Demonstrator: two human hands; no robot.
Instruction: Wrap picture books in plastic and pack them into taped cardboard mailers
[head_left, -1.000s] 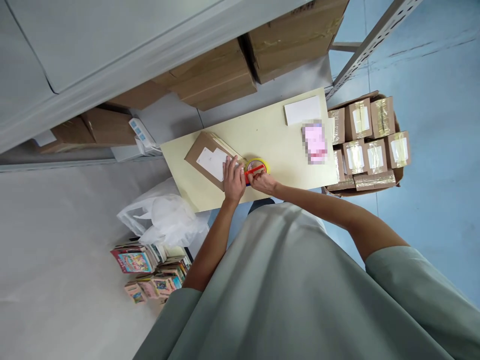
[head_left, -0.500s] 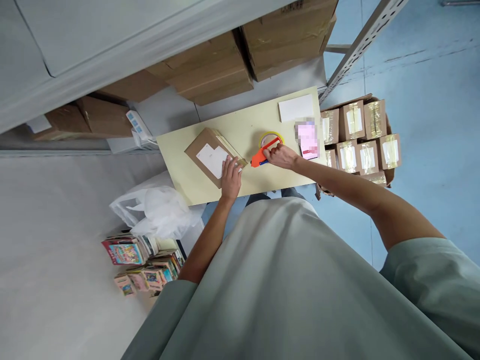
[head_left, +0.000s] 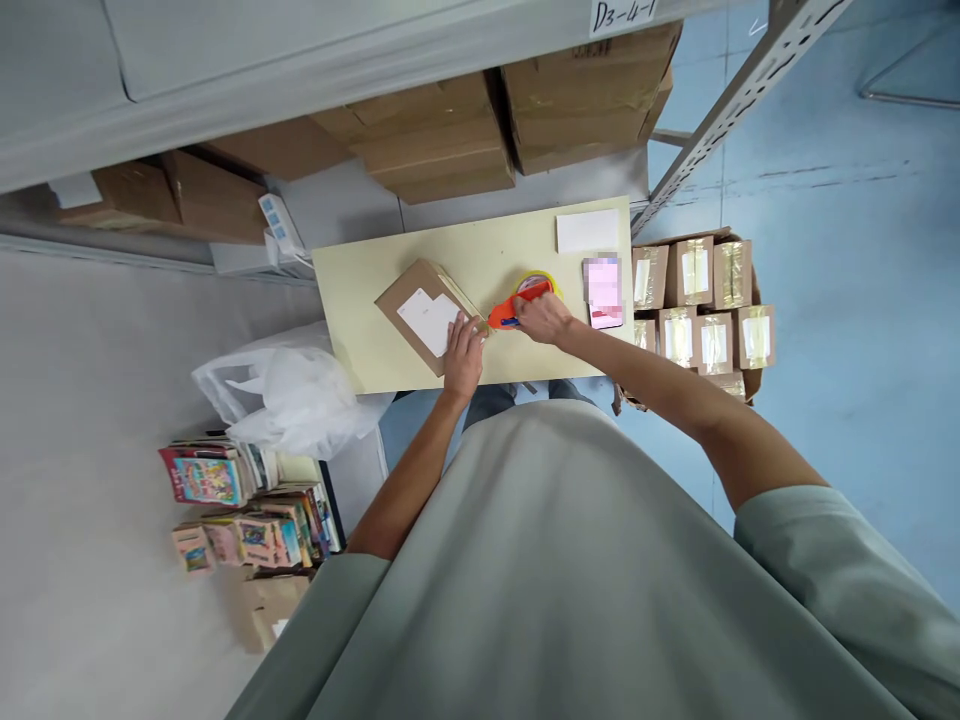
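A brown cardboard box (head_left: 405,288) with white labels (head_left: 429,322) on top lies at an angle on the cream table (head_left: 352,340). My left hand (head_left: 463,360) rests on its near right corner, fingers stretched out over the label and edge. Wrapped around the handle of an orange-red tape dispenser (head_left: 502,314) is my right hand (head_left: 546,318). The dispenser carries a yellow roll of tape (head_left: 550,278). Its front end is at the box's right corner, where a strip of tape shows; whether the two touch is hard to see.
On the table's right lie a white flat box (head_left: 587,231) and a phone (head_left: 604,316). A carton of taped small boxes (head_left: 694,272) stands right of the table. Shelving with large cartons (head_left: 435,130) rises behind. A plastic bag (head_left: 300,400) and books (head_left: 206,480) are at left.
My right hand has moved slightly left with the tape dispenser, bringing its front end to the box's corner. My left hand stays on the box. The camera view has shifted a little.
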